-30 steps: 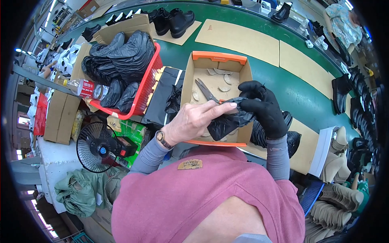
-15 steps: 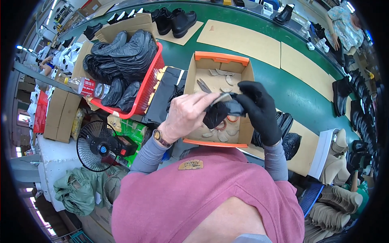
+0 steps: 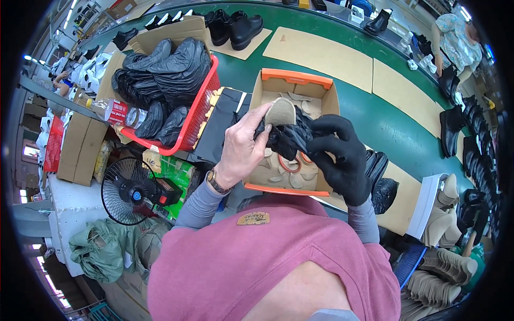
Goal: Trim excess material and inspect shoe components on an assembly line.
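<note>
Raised and shifted leftward since 0.5 s ago: beige rounded piece (image 3: 281, 112), pinched in nearly closed left hand (image 3: 242, 150) above cardboard box (image 3: 328, 101). Grip black plastic (image 3: 289, 140) (thin-looking) gently, half-curled right hand (image 3: 341, 160), avoiding tears.

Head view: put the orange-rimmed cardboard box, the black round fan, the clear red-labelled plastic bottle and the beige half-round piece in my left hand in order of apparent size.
1. Orange-rimmed cardboard box
2. Black round fan
3. Clear red-labelled plastic bottle
4. Beige half-round piece in your left hand
</note>
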Motion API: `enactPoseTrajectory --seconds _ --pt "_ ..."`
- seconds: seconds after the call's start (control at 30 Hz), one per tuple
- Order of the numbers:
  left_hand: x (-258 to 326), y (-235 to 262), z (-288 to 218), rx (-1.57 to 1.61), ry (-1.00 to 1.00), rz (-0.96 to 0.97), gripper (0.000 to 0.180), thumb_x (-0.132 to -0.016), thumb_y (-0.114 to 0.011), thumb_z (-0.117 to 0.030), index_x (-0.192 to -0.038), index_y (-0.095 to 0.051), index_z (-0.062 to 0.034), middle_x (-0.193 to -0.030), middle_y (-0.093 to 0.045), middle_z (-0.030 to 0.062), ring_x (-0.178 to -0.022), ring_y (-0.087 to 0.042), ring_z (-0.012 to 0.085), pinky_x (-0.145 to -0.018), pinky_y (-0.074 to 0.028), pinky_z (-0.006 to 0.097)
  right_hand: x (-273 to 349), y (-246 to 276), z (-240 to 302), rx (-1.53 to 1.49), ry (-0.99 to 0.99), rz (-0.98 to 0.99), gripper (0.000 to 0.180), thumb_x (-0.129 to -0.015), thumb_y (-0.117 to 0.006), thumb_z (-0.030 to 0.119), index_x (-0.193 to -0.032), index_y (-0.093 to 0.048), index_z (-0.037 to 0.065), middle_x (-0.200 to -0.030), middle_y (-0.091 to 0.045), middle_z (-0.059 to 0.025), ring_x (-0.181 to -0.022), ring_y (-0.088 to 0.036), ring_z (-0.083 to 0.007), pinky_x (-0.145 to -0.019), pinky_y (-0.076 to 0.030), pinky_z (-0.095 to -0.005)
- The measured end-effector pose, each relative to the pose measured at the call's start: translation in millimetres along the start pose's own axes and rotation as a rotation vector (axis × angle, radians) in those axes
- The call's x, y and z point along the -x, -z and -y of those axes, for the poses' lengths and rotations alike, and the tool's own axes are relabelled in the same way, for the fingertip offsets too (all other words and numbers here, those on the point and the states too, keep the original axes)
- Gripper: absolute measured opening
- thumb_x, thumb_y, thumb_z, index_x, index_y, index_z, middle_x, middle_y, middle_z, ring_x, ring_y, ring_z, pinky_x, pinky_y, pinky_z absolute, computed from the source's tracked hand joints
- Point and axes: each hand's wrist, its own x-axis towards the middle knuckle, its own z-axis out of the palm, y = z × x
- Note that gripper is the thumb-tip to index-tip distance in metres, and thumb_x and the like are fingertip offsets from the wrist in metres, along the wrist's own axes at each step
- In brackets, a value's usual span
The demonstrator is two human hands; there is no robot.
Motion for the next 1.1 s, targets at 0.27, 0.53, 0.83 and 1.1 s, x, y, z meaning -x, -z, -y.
enactPoseTrajectory --seconds 0.27,0.53,0.83,1.1 --pt "-1 3 7 0.362 0.027 0.052 0.047 -0.083 -0.057 0.007 -0.128 -0.042 0.0007 -0.138 -0.049 0.0182 -0.129 -0.046 0.0266 -0.107 -0.034 0.034 3 -13 7 -0.410 -0.218 0.207 0.032 -0.078 -0.077 0.014 -0.102 -0.060 0.001 -0.111 -0.061 -0.0135 -0.095 -0.061 -0.0195 -0.085 -0.047 -0.0319" --pt "-1 9 -2 0.595 0.003 0.197 0.085 -0.079 -0.057 0.008 -0.151 -0.013 -0.0030 -0.152 -0.029 0.0194 -0.139 -0.032 0.0248 -0.115 -0.024 0.035 8 -37 18 -0.654 -0.370 0.035 0.063 -0.088 -0.066 0.013 -0.141 -0.036 -0.003 -0.120 -0.058 -0.0177 -0.108 -0.058 -0.0202 -0.094 -0.045 -0.0327" --pt "4 3 10 0.135 0.037 0.002 0.042 -0.084 -0.061 0.002 -0.125 -0.053 0.0028 -0.110 -0.063 0.0179 -0.098 -0.064 0.0296 -0.086 -0.049 0.032 12 -51 11 -0.188 -0.272 0.037 0.050 -0.094 -0.052 0.005 -0.140 -0.037 -0.005 -0.114 -0.061 -0.0207 -0.099 -0.064 -0.0254 -0.083 -0.050 -0.0329" --pt "-7 36 4 0.086 -0.063 0.223 0.053 -0.077 -0.061 0.008 -0.130 -0.051 0.0026 -0.106 -0.065 0.0250 -0.096 -0.067 0.0364 -0.079 -0.053 0.036 -4 -32 2 -0.585 -0.454 0.248 0.051 -0.095 -0.053 0.018 -0.140 -0.039 -0.001 -0.113 -0.062 -0.0125 -0.100 -0.060 -0.0198 -0.086 -0.048 -0.0302"
